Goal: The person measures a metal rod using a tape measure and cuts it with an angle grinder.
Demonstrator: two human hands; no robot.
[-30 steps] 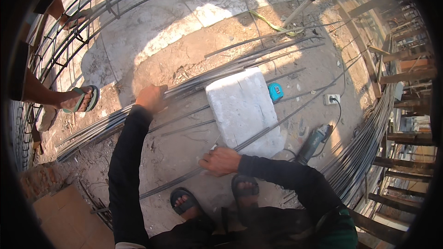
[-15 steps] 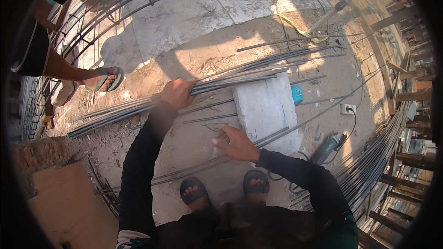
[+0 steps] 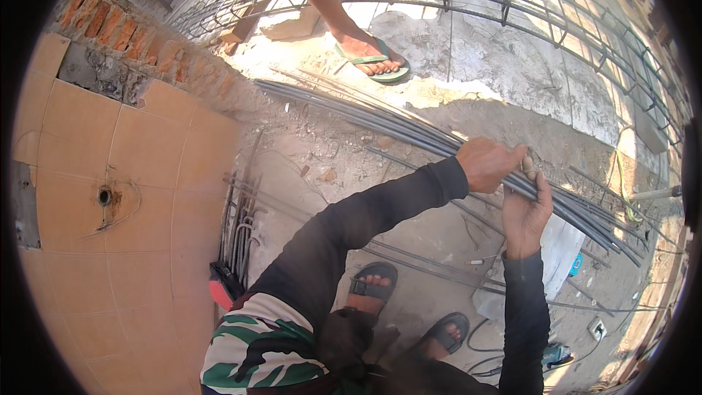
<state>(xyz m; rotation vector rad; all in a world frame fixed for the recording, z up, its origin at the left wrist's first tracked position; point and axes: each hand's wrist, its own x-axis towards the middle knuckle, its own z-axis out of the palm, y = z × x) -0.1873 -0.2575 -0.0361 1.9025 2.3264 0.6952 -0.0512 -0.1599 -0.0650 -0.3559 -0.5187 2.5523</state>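
Note:
A bundle of long grey steel bars slants from the upper left to the right. My left hand is closed over the bundle near its middle. Just right of it, my right hand wraps the same bars from the near side, thumb and fingers around them. Both hands are close together, and their fingertips partly hide one another. Beneath the right end of the bundle lies a pale concrete slab, partly covered by my right forearm. A teal tape measure sits at the slab's right edge.
Another person's foot in a green flip-flop stands beyond the bundle. A tied rebar cage stretches across the back. Loose bars cross the floor before my feet. An angle grinder and a socket lie at lower right; orange tiles at left.
My view has swung left. My right hand has gone from empty above the slab to gripping the bar bundle beside my left hand, which still holds it.

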